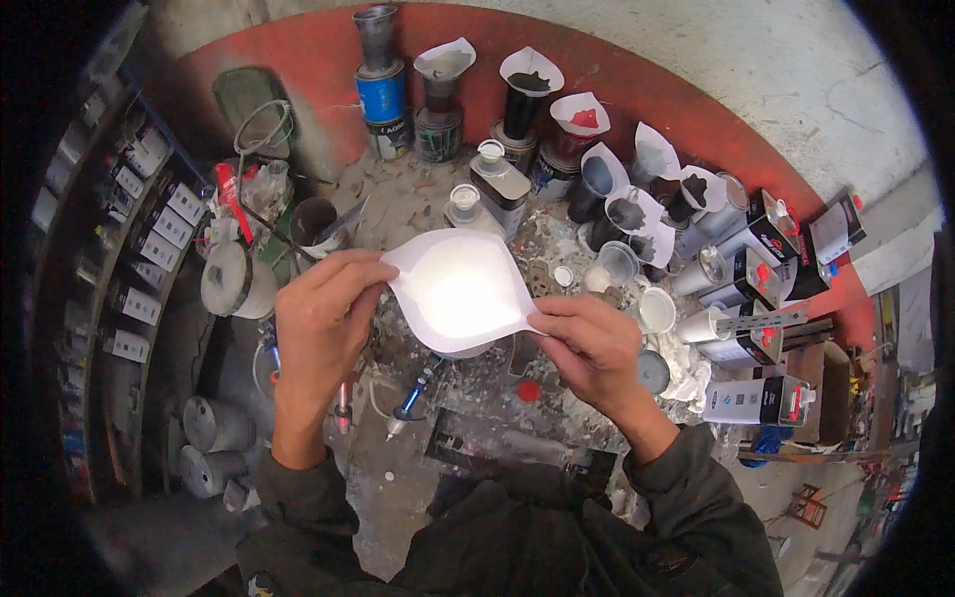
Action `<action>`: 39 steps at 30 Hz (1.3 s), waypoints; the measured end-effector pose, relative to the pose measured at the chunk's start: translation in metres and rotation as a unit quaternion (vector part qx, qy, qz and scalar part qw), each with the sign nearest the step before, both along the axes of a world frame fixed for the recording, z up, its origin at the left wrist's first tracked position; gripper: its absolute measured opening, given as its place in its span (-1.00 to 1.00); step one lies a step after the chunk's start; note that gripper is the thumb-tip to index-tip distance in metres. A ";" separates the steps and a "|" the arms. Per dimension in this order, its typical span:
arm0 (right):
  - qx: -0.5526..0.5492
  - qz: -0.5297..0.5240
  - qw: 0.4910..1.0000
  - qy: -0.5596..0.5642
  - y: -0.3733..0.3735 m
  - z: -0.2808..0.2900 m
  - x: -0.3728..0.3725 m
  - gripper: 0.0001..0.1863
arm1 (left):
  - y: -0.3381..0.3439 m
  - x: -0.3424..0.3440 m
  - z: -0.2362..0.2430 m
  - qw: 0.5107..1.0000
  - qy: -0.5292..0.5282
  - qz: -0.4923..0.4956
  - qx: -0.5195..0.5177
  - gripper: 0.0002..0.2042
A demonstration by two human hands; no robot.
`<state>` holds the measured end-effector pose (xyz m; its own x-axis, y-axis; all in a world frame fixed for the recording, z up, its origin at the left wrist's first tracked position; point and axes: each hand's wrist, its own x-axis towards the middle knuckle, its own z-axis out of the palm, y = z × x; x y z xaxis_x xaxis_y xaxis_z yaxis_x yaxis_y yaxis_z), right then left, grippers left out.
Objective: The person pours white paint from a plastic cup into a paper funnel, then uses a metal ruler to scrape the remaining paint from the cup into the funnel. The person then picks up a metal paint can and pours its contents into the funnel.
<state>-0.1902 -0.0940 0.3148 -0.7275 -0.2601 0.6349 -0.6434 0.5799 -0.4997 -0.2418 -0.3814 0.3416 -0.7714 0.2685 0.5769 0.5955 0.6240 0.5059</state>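
Facing the camera, the paper funnel [464,291] stretches lengthwise left-to-right between 2 pinching hands [326,306] [591,343].

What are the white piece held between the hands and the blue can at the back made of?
The white piece looks like matte paper: its thin rim bends where pinched, though glare hides its middle. The blue can is probably painted metal, fairly glossy, given its stiff round body and sheen.
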 end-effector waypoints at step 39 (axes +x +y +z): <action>-0.005 -0.087 0.992 -0.095 0.039 -0.068 0.038 -0.43 | 0.020 -0.001 -0.063 0.981 -0.021 -0.052 -0.188 -0.60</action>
